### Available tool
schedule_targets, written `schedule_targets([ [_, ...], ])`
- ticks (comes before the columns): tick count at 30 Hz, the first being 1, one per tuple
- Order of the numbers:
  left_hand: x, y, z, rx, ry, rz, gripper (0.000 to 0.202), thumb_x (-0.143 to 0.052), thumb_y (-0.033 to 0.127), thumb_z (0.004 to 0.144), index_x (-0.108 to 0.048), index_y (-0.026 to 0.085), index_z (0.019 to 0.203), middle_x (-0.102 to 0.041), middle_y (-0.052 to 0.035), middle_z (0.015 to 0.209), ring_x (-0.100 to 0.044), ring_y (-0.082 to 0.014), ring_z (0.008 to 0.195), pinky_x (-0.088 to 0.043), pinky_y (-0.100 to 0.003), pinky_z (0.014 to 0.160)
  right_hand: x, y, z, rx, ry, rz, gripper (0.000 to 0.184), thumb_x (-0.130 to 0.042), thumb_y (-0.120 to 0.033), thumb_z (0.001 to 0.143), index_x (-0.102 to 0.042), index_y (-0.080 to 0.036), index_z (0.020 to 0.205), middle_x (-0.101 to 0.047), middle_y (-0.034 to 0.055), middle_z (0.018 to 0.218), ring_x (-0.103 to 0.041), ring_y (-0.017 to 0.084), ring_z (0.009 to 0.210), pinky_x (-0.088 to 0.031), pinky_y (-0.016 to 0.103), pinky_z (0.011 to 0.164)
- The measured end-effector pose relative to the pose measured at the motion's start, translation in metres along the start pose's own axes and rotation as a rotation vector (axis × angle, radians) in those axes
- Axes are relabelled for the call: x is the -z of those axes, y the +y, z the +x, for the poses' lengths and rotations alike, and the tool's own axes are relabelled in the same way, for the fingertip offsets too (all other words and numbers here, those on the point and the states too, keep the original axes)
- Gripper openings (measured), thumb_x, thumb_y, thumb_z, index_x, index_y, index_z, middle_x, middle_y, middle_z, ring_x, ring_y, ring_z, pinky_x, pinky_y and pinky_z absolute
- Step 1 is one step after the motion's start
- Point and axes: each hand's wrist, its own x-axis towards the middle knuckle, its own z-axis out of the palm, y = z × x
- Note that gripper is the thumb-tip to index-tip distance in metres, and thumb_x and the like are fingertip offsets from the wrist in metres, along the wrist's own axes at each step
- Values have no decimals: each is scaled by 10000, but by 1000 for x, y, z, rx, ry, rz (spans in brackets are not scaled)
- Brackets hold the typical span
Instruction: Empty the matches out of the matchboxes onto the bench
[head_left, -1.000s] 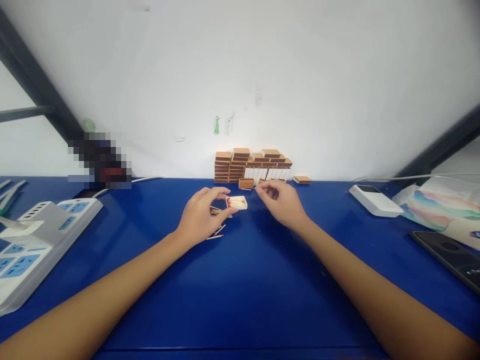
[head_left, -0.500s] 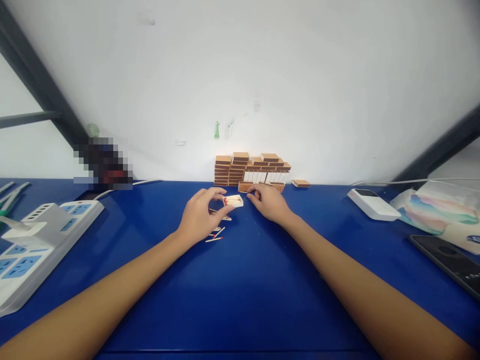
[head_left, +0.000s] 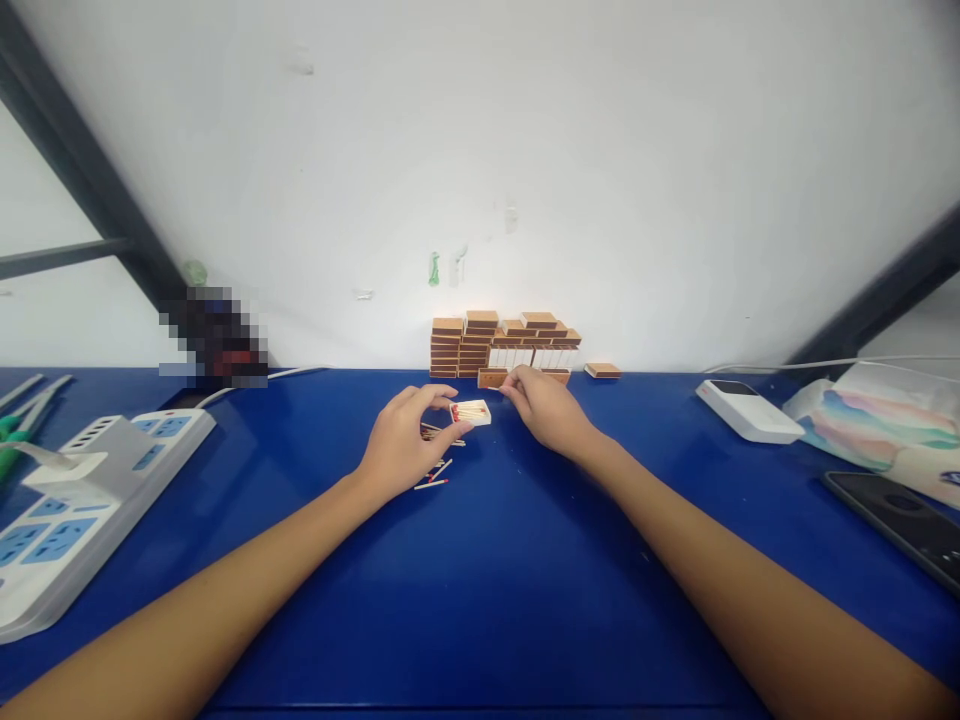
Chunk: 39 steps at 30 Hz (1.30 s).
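My left hand [head_left: 409, 440] is closed on a small white matchbox tray [head_left: 480, 418], thumb in front and fingers behind. Red-tipped matches [head_left: 471, 408] lie inside the tray. To its right, my right hand [head_left: 546, 408] pinches a thin pale matchstick [head_left: 495, 389] between thumb and forefinger, apart from the tray. Below and beside my left hand, several loose matches [head_left: 432, 485] lie on the blue table, some partly hidden by the hand. Behind both hands, brown matchboxes [head_left: 445, 345] are stacked against the wall; some white-sided ones [head_left: 555, 357] stand upright in a row.
A single matchbox [head_left: 602, 370] lies right of the stack. On the left are a power strip [head_left: 112, 510] and green-handled scissors or pliers [head_left: 30, 420]. A white device [head_left: 750, 412], a tissue pack [head_left: 877, 425] and a phone [head_left: 892, 525] lie on the right.
The matchstick now shows at my right fingertips, and my right hand sits slightly farther from the tray's front. My left hand still holds the tray. The camera view has shifted slightly.
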Motion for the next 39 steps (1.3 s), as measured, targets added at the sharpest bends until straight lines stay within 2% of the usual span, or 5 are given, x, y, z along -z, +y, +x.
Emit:
schedule_targets([
  [7,2,7,-2,-117,-12,43,413,-844,345,933,-653,261,1290,-812,-30,1109,-739,-257,1033,-585,-432,931,8,-33,-27,259,22,97,101,-527,-253,1080,-574,-224,995,-698,61,947,-612,201,790,-410,304,706],
  [13,2,5,-1,-135,-26,39,423,-849,355,931,-654,263,1295,-807,-37,1131,-750,-251,1054,-596,-428,945,9,-32,-30,325,62,65,117,-520,-231,1072,-601,-214,989,-669,43,904,-564,173,728,-389,297,681],
  [21,23,-21,23,122,50,-52,299,-851,345,908,-725,228,1153,-831,-31,1045,-799,-236,985,-620,-403,907,9,-8,-22,178,94,-34,145,-561,-266,1029,-607,-211,903,-644,44,854,-569,185,729,-373,309,674],
  [34,22,-25,21,34,-19,-64,388,-872,456,879,-767,254,1194,-824,-38,1201,-787,-262,1131,-600,-428,1058,3,-8,-21,8,-113,-115,73,-607,-214,1016,-676,-204,994,-674,5,752,-564,169,651,-333,287,642],
  [39,27,-42,23,213,-205,49,488,-853,513,863,-776,256,1270,-828,-51,1204,-778,-325,1173,-581,-477,1089,4,-10,-22,-2,-158,-141,87,-599,-194,1016,-684,-204,1000,-675,9,771,-559,165,661,-333,279,642],
])
